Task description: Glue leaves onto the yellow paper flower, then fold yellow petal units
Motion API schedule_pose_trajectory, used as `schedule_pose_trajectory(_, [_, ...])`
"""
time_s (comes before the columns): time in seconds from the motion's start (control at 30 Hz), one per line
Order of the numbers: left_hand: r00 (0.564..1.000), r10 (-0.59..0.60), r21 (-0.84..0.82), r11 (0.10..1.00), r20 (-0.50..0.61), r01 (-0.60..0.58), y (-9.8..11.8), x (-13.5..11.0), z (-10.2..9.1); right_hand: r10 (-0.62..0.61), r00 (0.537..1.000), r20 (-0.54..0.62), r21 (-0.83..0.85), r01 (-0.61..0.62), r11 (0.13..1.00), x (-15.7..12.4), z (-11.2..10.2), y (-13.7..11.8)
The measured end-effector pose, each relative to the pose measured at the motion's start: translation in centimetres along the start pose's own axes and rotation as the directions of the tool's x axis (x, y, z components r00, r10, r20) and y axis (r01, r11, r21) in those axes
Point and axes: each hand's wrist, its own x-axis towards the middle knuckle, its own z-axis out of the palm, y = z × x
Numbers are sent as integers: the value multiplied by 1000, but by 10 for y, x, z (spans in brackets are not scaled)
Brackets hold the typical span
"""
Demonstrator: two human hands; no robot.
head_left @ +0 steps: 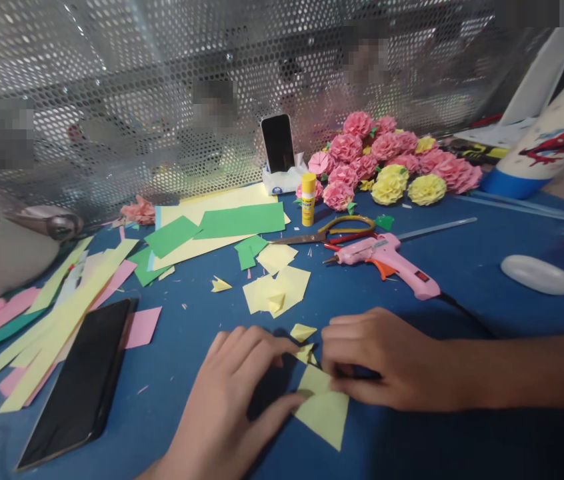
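Note:
A pale yellow piece of paper (325, 417) with a crease across it lies on the blue table in front of me. My right hand (387, 360) has its fingers curled, thumb and fingertips closed on the paper's upper right edge. At the paper's left edge rests the thumb of my left hand (242, 387); its index finger stretches out above, apart from the thumb. Just beyond the paper, between the hands, are small folded yellow pieces (303, 332). Farther back lie cut yellow sheets (289, 287) with another folded piece on top.
A pink glue gun (389, 260), scissors (307, 238) and a glue stick (308, 200) stand or lie beyond my hands. Pink and yellow paper flowers (347, 150) are heaped at the back. To the left are a dark phone (79, 380) and paper strips (69, 310); green paper (242, 220) lies behind.

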Motion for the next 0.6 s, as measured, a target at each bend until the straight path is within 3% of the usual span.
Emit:
schedule_pose_trajectory(0.17, [998, 59, -62, 996, -2, -59, 1, 6, 10, -84, 995, -44, -21, 83, 996, 0, 1, 2])
schedule_pose_trajectory(0.3, [976, 208, -59, 975, -67, -212, 0, -1, 16, -291, 954, -75, -137, 279, 950, -3, -1, 7])
schedule_pose_trajectory(0.43, [894, 428, 134, 901, -131, -412, 0, -3, 18, -477, 876, -67, -320, 434, 842, -7, -5, 10])
schedule_pose_trajectory(0.53, [803, 547, 288, 829, -238, -479, 1, -5, 22, -528, 847, -52, -384, 471, 794, -5, -9, 10])
schedule_pose_trajectory(0.6, [767, 601, 367, 781, -222, -505, 2, -7, 23, -551, 833, -49, -393, 491, 777, -3, -11, 10])
